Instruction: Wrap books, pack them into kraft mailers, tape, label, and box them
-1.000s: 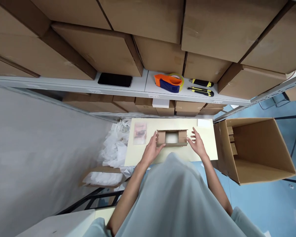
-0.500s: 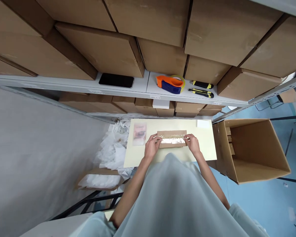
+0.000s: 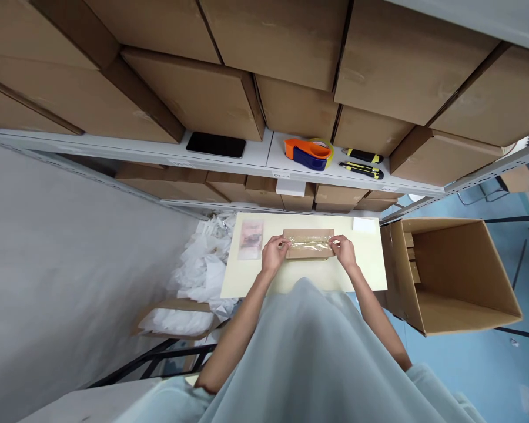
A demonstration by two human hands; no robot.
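Observation:
A small brown cardboard box (image 3: 309,255) lies on the pale yellow tabletop (image 3: 247,281), its long side running left to right. Across its upper face stretches a shiny strip of clear tape (image 3: 310,242), wrinkled and catching the light. My left hand (image 3: 275,254) pinches the strip's left end at the box's left edge. At the opposite edge, my right hand (image 3: 343,251) pinches the right end between thumb and fingers. Whether the middle of the strip is stuck to the cardboard, I cannot tell.
A clear plastic bag (image 3: 251,239) lies left of the box; a white paper (image 3: 365,225) is at the back right. An open carton (image 3: 467,276) stands on the right. The shelf (image 3: 264,157) holds a phone (image 3: 216,144), tape dispenser (image 3: 308,154) and utility knives (image 3: 362,163).
The bright glare on the tape has shrunk and the strip looks more wrinkled. Both hands keep their pinch, shifted slightly upward in view with the box. The camera view has moved a little.

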